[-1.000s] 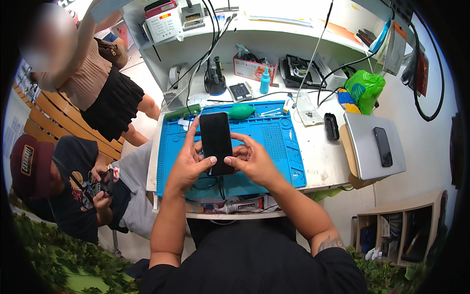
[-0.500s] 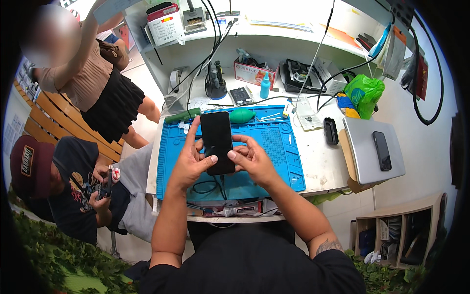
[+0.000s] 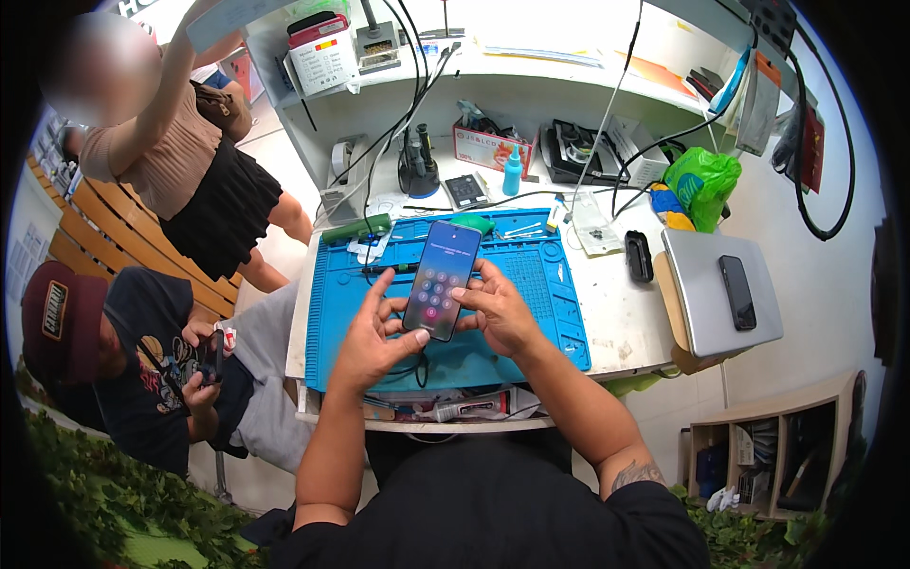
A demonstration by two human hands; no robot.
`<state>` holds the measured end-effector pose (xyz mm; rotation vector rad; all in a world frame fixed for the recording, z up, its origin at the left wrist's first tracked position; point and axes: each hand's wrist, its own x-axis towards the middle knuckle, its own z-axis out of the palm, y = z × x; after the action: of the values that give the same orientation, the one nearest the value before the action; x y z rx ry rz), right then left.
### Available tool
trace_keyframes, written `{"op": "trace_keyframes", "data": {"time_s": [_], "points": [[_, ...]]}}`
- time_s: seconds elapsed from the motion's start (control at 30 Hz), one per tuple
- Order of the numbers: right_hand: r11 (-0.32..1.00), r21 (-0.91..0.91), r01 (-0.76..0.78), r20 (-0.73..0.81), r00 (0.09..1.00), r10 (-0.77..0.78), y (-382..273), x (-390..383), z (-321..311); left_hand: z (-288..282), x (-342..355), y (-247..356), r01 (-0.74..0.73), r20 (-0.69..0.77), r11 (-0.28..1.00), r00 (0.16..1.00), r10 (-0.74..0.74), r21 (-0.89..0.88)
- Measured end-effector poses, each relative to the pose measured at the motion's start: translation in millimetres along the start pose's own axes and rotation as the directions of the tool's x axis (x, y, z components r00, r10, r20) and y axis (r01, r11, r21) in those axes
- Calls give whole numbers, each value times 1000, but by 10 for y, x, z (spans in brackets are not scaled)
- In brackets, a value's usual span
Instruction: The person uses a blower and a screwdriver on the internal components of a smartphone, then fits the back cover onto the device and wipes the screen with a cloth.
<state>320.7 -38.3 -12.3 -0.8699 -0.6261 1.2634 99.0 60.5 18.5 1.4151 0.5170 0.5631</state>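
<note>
The phone [image 3: 442, 266] is held above the middle of the blue mat [image 3: 336, 303], lit face up, its top end toward the mat's far edge. Both hands grip it lightly: the left hand [image 3: 373, 337] has its thumb at the lower left corner and its index finger stretched clear of the side, while the right hand [image 3: 505, 311] steadies the right edge, thumb bent over the lit keypad [image 3: 432, 289]; whether that thumb presses the glass I cannot tell. It should prove light, stiff and rather slick, with a front that could crack if dropped; the long side edges look the safest hold. Small text above the keypad is too fine to make out. Printing also shows on the red-and-white box [image 3: 493, 147] on the table [image 3: 616, 318] beyond the mat's far edge, on the green bag [image 3: 703, 185] past its far right corner, on the tube [image 3: 471, 407] below its near edge, and on the dark red cap [image 3: 59, 313] of a seated person [image 3: 161, 370] left of it.
</note>
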Motion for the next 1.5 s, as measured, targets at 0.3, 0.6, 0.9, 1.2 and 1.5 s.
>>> {"op": "trace_keyframes", "data": {"time_s": [0.3, 0.6, 0.9, 1.2, 1.5], "points": [[993, 90, 79, 86, 992, -87, -90, 1, 48, 192, -9, -188, -89, -85, 996, 992, 90, 19], [994, 41, 104, -47, 994, -102, 7, -28, 48, 73, 16, -159, -36, -53, 999, 998, 36, 4], [996, -49, 79, 36, 996, -77, -3, -57, 34, -110, 67, -212, 70, -106, 997, 992, -72, -24], [995, -45, 85, 2, 996, -85, 30, -45, -3, -171, 169, -21, 113, -34, 988, 993, -110, 108], [995, 37, 96, -15, 995, -95, 99, -105, 82, -138, 187, 13, 134, 59, 991, 989, -135, 31]]}}
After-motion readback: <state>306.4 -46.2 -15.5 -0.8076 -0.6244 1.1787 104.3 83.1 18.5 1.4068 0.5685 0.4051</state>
